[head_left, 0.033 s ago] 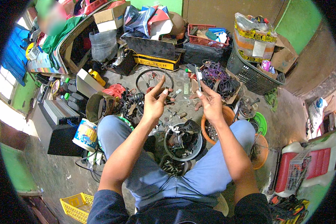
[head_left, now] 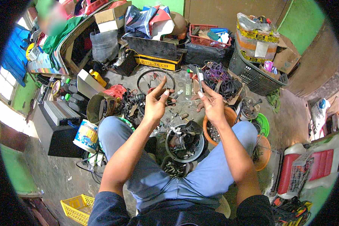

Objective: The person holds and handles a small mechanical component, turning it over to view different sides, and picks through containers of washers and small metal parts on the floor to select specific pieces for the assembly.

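My left hand is closed in a pinch, with a thin dark strip rising by its raised forefinger. My right hand grips a flat, silvery blade-like tool that points away from me; its exact kind is unclear. Between the hands runs a thin metal rod, which the left fingers hold at one end and the right fingers meet at the other. Below them, a pale round tub of metal scraps stands between my knees. Small metal parts lie on the floor just beyond it.
Orange basins and a green basin stand by my right knee. Tangled purple wires lie beyond. A blue-white bucket and black case sit left; a yellow crate is lower left.
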